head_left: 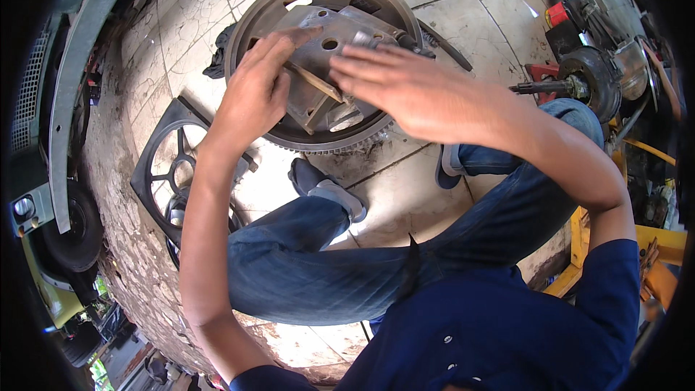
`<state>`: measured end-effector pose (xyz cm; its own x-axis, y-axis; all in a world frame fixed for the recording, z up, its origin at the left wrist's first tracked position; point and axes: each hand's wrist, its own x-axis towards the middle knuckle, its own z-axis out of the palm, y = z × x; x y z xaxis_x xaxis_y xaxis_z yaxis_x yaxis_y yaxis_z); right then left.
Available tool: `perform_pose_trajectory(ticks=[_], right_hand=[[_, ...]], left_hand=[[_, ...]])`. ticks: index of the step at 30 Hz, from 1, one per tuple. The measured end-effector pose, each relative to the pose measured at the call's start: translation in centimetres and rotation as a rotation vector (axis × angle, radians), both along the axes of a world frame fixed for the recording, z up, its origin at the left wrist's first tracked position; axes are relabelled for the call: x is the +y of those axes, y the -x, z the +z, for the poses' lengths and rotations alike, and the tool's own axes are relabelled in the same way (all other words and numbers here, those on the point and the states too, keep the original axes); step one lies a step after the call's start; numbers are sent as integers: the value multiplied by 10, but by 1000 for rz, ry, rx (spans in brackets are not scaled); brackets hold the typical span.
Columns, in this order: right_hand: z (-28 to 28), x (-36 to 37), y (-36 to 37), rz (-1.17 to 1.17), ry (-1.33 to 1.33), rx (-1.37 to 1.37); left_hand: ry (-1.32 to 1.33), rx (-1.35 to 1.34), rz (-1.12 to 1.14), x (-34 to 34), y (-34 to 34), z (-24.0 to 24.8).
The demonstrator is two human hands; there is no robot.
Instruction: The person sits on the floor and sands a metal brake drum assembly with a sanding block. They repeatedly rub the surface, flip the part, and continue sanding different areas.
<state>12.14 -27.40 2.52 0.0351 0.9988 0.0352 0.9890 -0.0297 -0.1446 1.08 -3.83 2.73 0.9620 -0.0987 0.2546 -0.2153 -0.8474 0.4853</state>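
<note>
A round metal flywheel (246, 19) with a toothed edge lies on the floor in front of my feet. Within its rim sits a grey metal plate (346, 23) with several round holes. A narrow brown strip (316, 81), possibly wood, rests across the plate between my hands. My left hand (255, 93) reaches over the left side, its fingers stretched forward and nothing seen in them. Opposite it, my right hand (405, 90) is held flat over the plate's right side, slightly blurred, fingers extended. Whether either palm touches metal is hidden.
A black frame with a round spoked opening (157, 180) lies by my left forearm. Machine parts, including a dark drum with a shaft (588, 83), stand at the right. A yellow metal frame (575, 250) is beside my right elbow. A vehicle with a tyre (74, 230) lines the left.
</note>
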Motion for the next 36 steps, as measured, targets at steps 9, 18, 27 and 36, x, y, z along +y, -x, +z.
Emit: perform_pose_trajectory(ticks=[9, 18, 27, 36], right_hand=[[-8, 5, -2, -47, -64, 20], [-12, -3, -1, 38, -177, 105], [-9, -5, 8, 16, -179, 26], [-7, -7, 8, 12, -176, 89]], left_hand=[[-116, 50, 0, 3, -5, -13], [-108, 60, 7, -3, -5, -13], [-164, 46, 38, -1, -17, -17], [128, 63, 10, 7, -14, -14]])
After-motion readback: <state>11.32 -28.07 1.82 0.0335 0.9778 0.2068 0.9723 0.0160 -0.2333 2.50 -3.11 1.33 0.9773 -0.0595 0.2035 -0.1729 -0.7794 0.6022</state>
